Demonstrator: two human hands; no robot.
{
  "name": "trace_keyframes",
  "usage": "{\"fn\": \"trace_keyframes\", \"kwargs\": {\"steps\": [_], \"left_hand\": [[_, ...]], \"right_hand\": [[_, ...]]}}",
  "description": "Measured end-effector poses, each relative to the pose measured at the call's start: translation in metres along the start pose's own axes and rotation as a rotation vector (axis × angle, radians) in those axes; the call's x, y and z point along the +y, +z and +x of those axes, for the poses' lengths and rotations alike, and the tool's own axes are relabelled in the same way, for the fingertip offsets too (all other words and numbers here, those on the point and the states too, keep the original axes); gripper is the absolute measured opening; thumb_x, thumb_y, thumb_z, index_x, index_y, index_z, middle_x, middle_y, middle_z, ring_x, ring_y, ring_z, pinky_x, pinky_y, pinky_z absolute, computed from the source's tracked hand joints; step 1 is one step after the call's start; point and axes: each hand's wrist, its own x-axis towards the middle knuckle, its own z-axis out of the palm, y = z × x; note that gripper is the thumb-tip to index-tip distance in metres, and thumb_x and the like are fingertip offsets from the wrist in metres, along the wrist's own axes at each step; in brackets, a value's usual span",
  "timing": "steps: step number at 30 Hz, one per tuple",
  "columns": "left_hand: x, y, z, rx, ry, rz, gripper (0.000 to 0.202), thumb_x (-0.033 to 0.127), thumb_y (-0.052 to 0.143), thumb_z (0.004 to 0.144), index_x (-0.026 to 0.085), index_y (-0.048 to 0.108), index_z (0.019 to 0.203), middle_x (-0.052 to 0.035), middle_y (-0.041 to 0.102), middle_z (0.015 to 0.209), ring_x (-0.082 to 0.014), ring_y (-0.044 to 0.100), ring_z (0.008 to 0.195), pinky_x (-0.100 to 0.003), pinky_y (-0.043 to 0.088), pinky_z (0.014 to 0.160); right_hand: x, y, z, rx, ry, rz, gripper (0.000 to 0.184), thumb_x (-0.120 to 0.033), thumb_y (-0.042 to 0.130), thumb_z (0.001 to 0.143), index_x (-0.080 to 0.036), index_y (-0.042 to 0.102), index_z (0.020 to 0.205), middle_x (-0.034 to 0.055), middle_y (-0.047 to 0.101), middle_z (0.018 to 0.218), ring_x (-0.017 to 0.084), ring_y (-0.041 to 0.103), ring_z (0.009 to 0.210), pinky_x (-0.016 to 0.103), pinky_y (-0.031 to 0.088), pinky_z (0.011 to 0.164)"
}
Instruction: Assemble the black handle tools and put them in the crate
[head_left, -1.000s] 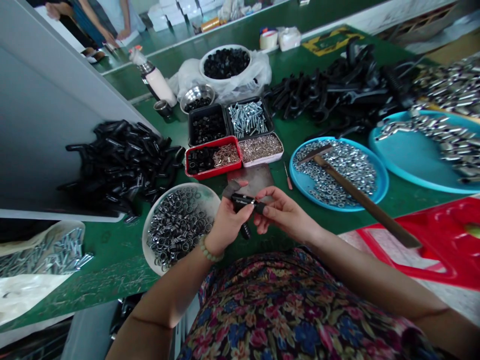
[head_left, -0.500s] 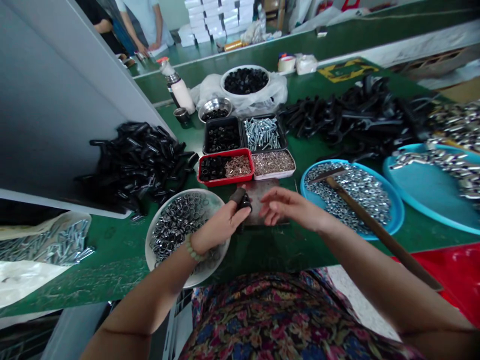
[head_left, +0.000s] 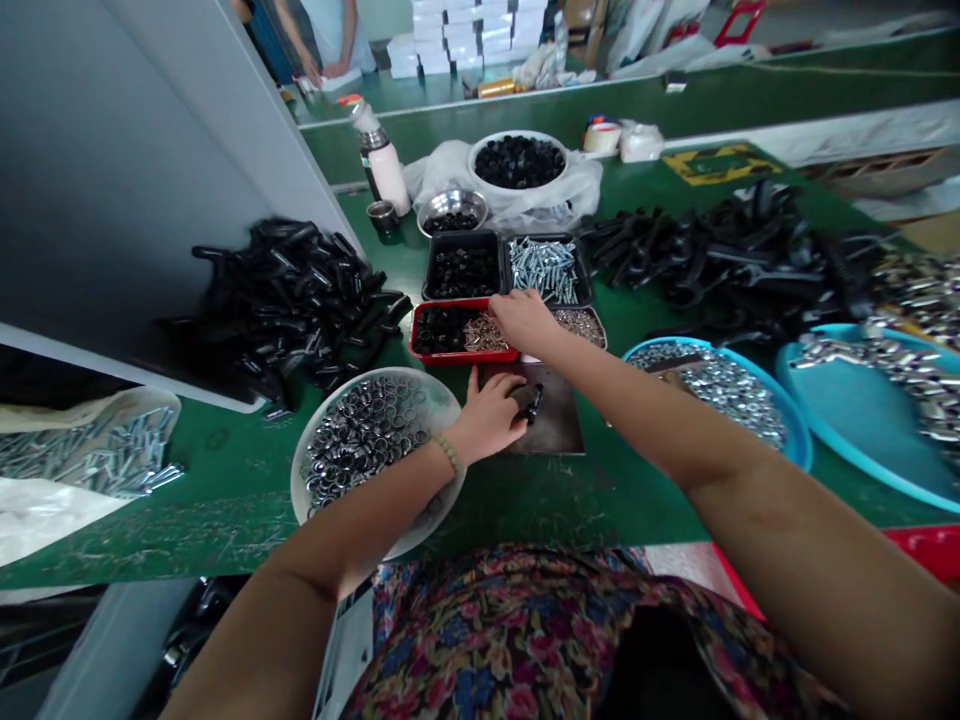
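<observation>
My left hand (head_left: 491, 420) is closed around a short black part (head_left: 527, 400), resting it over a flat metal plate (head_left: 559, 415). Above it, my right hand (head_left: 525, 318) reaches down to the red tray (head_left: 457, 358), fingertips curled at its small copper-coloured pins (head_left: 484, 332). Whatever those fingertips hold is hidden. Black pieces fill the left part of that tray. Beside it, a pale tray of tiny metal pieces (head_left: 581, 324) lies partly under my right wrist. Left of my left hand stands a white bowl of metal rings (head_left: 360, 440).
Behind are a black tray of bolts (head_left: 541, 270) and a black tray of dark parts (head_left: 463, 268). Black tubes (head_left: 300, 300) pile up left. A blue basin of metal pieces (head_left: 731, 395), with a hammer (head_left: 679, 372) across it, stands right. A flask (head_left: 382, 165) stands farther back.
My right hand has moved from beside the black part up and left to the copper-coloured pins. My left hand has shifted right with the black part, over the plate. The view has shifted slightly.
</observation>
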Motion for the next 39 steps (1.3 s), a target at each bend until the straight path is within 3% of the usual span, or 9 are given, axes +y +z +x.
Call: {"fn": "trace_keyframes", "kwargs": {"steps": [3,8,13,17,24,28,31,34,39], "left_hand": [[0.001,0.000,0.004,0.020,-0.081,-0.058,0.055,0.031,0.060,0.078,0.019,0.046,0.130,-0.0110,0.053,0.131,-0.0278,0.041,0.126,-0.053,0.017,0.113],[0.003,0.004,0.012,0.023,-0.107,-0.063,0.067,0.037,0.062,0.072,0.014,0.040,0.132,-0.0132,0.056,0.122,-0.0312,0.044,0.115,-0.048,0.034,0.097],[0.006,0.003,0.013,0.025,-0.115,-0.019,0.061,0.039,0.059,0.073,0.015,0.044,0.127,-0.0128,0.056,0.120,-0.0311,0.044,0.113,-0.046,0.034,0.095],[0.007,0.002,0.013,0.012,-0.135,-0.014,0.062,0.039,0.060,0.073,0.014,0.043,0.127,-0.0128,0.057,0.117,-0.0307,0.044,0.113,-0.045,0.033,0.096],[0.006,0.003,0.013,0.032,-0.127,-0.030,0.066,0.039,0.062,0.071,0.011,0.042,0.128,-0.0148,0.057,0.117,-0.0317,0.044,0.113,-0.046,0.034,0.095],[0.005,0.004,0.014,0.016,-0.121,-0.032,0.055,0.038,0.061,0.072,0.015,0.050,0.121,-0.0140,0.056,0.120,-0.0323,0.044,0.114,-0.047,0.032,0.096],[0.004,0.005,0.014,0.019,-0.099,-0.038,0.053,0.039,0.061,0.072,0.014,0.052,0.118,-0.0143,0.055,0.121,-0.0329,0.043,0.116,-0.048,0.032,0.097],[0.002,0.006,0.014,0.046,-0.110,-0.054,0.059,0.038,0.062,0.070,0.012,0.049,0.122,-0.0153,0.056,0.120,-0.0329,0.044,0.117,-0.048,0.031,0.098],[0.003,0.006,0.013,0.065,-0.129,-0.108,0.064,0.036,0.063,0.069,0.012,0.044,0.126,-0.0161,0.057,0.117,-0.0313,0.047,0.115,-0.046,0.031,0.098]], "right_hand": [[0.010,-0.006,-0.036,0.111,0.040,0.305,0.018,-0.024,0.051,0.088,-0.012,0.063,0.093,0.0120,0.063,0.095,0.022,0.054,0.092,0.034,0.039,0.083],[0.021,0.014,-0.107,-0.044,0.312,0.762,0.013,-0.027,0.053,0.083,-0.016,0.059,0.087,0.0001,0.061,0.070,0.013,0.055,0.062,0.027,0.045,0.061],[0.023,0.039,-0.123,-0.050,0.349,0.641,0.015,-0.026,0.051,0.087,-0.014,0.060,0.090,0.0026,0.066,0.075,0.012,0.058,0.062,0.024,0.046,0.060],[0.014,0.035,-0.119,-0.031,0.330,0.536,0.013,-0.021,0.051,0.088,-0.014,0.061,0.091,0.0068,0.067,0.083,0.016,0.061,0.076,0.027,0.045,0.071],[0.000,0.013,-0.133,-0.110,0.030,0.037,0.024,-0.020,0.043,0.094,-0.014,0.065,0.102,0.0138,0.064,0.099,0.023,0.056,0.096,0.035,0.043,0.084],[0.036,-0.005,-0.178,-0.022,0.420,-0.226,0.037,-0.035,0.047,0.094,-0.014,0.056,0.123,0.0173,0.062,0.112,0.031,0.054,0.105,0.043,0.043,0.085],[0.069,-0.014,-0.216,-0.130,0.751,-0.367,0.038,-0.035,0.051,0.091,-0.008,0.057,0.117,0.0215,0.062,0.109,0.037,0.055,0.107,0.048,0.044,0.083],[0.073,-0.016,-0.231,-0.215,0.809,-0.330,0.035,-0.026,0.043,0.093,-0.007,0.054,0.120,0.0227,0.063,0.109,0.036,0.060,0.101,0.047,0.046,0.081],[0.011,-0.032,-0.205,-0.052,0.633,0.134,0.040,-0.034,0.031,0.098,-0.020,0.045,0.133,0.0150,0.063,0.121,0.030,0.066,0.097,0.043,0.050,0.081]]}}
